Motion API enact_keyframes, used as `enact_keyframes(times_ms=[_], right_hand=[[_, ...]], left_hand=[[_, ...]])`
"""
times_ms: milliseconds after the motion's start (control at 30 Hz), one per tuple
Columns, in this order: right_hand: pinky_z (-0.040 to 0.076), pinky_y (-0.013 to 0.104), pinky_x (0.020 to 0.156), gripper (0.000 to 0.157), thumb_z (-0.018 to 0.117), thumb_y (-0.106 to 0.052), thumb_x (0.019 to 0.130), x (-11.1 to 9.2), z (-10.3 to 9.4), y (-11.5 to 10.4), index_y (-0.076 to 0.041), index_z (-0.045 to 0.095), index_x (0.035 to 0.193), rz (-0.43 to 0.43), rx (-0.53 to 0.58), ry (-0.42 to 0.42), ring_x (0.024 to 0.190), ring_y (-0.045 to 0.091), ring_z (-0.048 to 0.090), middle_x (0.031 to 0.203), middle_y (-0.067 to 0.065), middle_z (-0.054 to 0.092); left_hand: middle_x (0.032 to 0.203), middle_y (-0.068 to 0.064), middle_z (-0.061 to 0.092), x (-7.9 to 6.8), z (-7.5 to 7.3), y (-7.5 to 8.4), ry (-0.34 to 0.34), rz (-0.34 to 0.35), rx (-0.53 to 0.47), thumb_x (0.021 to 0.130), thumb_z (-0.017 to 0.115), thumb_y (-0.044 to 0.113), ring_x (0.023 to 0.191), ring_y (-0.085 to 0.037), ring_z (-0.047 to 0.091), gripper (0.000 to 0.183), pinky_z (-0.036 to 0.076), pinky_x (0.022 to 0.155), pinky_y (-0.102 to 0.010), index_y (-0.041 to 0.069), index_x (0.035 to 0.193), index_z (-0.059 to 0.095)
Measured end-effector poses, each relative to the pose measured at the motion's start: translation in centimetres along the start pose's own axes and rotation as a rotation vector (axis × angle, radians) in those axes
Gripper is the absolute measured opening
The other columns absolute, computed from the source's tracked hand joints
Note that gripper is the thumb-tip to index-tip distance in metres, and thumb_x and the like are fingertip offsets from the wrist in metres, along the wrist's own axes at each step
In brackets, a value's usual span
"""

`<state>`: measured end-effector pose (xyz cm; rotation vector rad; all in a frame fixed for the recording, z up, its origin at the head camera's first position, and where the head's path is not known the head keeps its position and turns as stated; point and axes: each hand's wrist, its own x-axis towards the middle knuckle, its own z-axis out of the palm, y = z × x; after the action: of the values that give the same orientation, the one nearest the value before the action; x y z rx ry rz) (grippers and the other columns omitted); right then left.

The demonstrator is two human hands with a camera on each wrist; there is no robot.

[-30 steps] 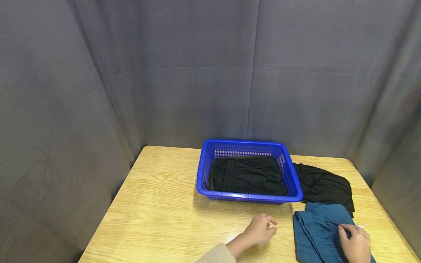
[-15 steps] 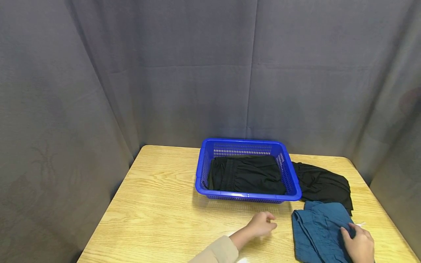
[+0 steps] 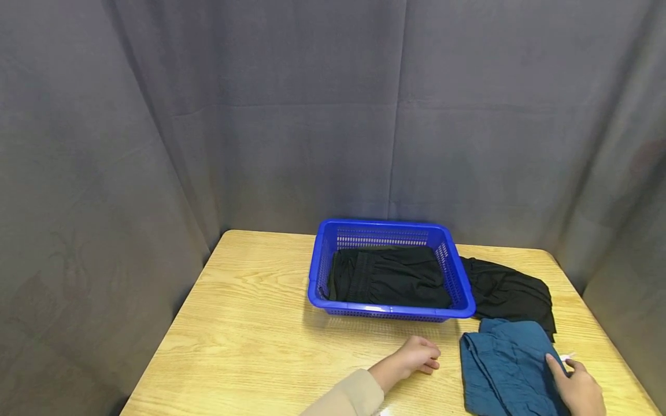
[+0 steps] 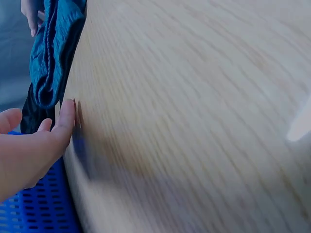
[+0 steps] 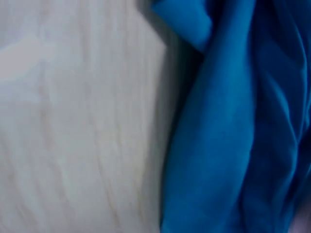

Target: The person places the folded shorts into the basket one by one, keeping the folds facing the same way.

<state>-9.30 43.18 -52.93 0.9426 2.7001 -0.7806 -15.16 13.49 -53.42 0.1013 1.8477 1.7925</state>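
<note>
A folded teal-blue garment (image 3: 507,367) lies at the front right of the table, its loose folds large in the right wrist view (image 5: 214,141). My right hand (image 3: 580,384) is at its right edge, thumb on the cloth and apart from the forefinger, beside a small white tag (image 3: 567,357). Only a blurred bit of that hand shows in the right wrist view's corner. Over the bare wood left of the garment is my left hand (image 3: 416,355), holding nothing, its fingers loosely bent. The left wrist view shows the same hand (image 4: 39,150) with fingers apart.
A blue plastic basket (image 3: 392,311) stands at the back of the wooden table (image 3: 234,335), with folded black clothing (image 3: 400,277) inside. Another black garment (image 3: 512,292) lies right of the basket, partly under the blue one. Grey curtains (image 3: 312,115) enclose the table.
My right hand has slid rightward over the blue garment to its edge, thumb and forefinger spreading. The left hand has turned slightly, staying near the same spot. Basket and clothes lie as before.
</note>
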Motion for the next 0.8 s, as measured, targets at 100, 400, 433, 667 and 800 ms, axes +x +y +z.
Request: enact_keyframes(times_ms=[100, 400, 433, 667, 800], right_hand=[[0.038, 0.060, 0.086, 0.090, 0.027, -0.062, 0.090, 0.1, -0.1, 0.0, 0.022, 0.029, 0.123, 0.001, 0.002, -0.008, 0.098, 0.052, 0.046, 0.115, 0.044, 0.038], [0.037, 0.060, 0.087, 0.083, 0.035, -0.055, 0.091, 0.3, 0.1, -0.6, 0.023, 0.036, 0.119, -0.043, 0.015, 0.027, 0.106, 0.056, 0.039, 0.123, 0.044, 0.033], [0.037, 0.060, 0.087, 0.082, 0.036, -0.055, 0.091, 0.3, 0.2, -0.7, 0.023, 0.036, 0.118, -0.048, 0.019, 0.031, 0.106, 0.056, 0.040, 0.122, 0.044, 0.034], [0.041, 0.057, 0.083, 0.080, 0.041, -0.053, 0.090, 0.2, 0.5, -1.4, 0.025, 0.043, 0.111, -0.077, 0.064, 0.056, 0.100, 0.054, 0.044, 0.113, 0.043, 0.042], [0.041, 0.057, 0.082, 0.090, 0.039, -0.061, 0.086, 0.2, 0.5, -1.6, 0.027, 0.043, 0.109, -0.056, 0.096, 0.023, 0.099, 0.054, 0.045, 0.111, 0.043, 0.043]], left_hand=[[0.077, -0.007, 0.058, 0.1, 0.6, -0.1, 0.002, -0.025, -0.036, 0.079, 0.052, -0.001, 0.072, -0.023, 0.064, 0.017, 0.054, 0.063, -0.031, -0.007, 0.093, 0.060], [0.077, -0.006, 0.060, 0.2, 1.6, -0.1, -0.005, -0.050, -0.091, 0.080, 0.051, -0.001, 0.085, -0.032, 0.065, 0.014, 0.054, 0.068, -0.035, -0.006, 0.090, 0.060], [0.079, -0.009, 0.062, 0.2, 1.7, -0.2, -0.003, -0.053, -0.098, 0.081, 0.051, -0.001, 0.087, -0.034, 0.065, 0.015, 0.054, 0.069, -0.036, -0.007, 0.092, 0.059], [0.087, -0.018, 0.065, 0.4, 2.4, -0.3, 0.031, -0.068, -0.158, 0.083, 0.051, -0.001, 0.088, -0.036, 0.064, 0.013, 0.053, 0.071, -0.042, -0.003, 0.095, 0.053], [0.088, -0.019, 0.064, 0.4, 2.5, -0.3, 0.042, -0.069, -0.181, 0.083, 0.050, 0.000, 0.087, -0.036, 0.064, 0.013, 0.052, 0.073, -0.044, -0.002, 0.096, 0.051]])
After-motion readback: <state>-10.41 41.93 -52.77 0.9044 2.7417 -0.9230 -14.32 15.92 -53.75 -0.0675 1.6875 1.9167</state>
